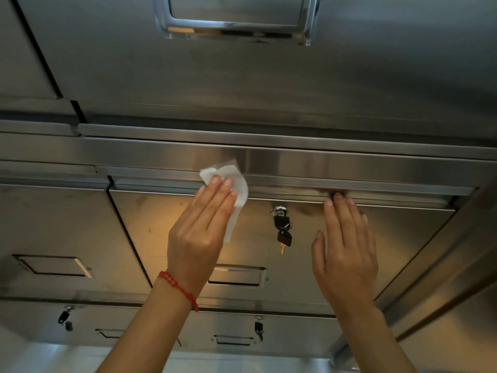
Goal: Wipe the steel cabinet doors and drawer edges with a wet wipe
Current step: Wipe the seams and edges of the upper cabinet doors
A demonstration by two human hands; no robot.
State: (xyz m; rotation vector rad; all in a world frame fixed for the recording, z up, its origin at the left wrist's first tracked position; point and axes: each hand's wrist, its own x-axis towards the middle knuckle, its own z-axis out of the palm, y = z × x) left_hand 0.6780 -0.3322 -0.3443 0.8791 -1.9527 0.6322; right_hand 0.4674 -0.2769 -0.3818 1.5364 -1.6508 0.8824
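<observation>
Two bare hands press flat against the front of a steel cabinet drawer [336, 238]. The left hand [200, 227], with a red string bracelet [178, 289] at its wrist, has its fingers straight and together, pinning a white wet wipe [236, 181] against the drawer's top edge near its left corner; the wipe sticks out above and to the right of the fingertips. The right hand [347, 251] lies open, fingers straight, fingertips touching the same top edge toward the right end, holding nothing. Between the hands a lock [279, 210] carries a black-headed key [282, 220] with a second key [284, 239] dangling beneath. Below the left hand sits a recessed handle [238, 275].
</observation>
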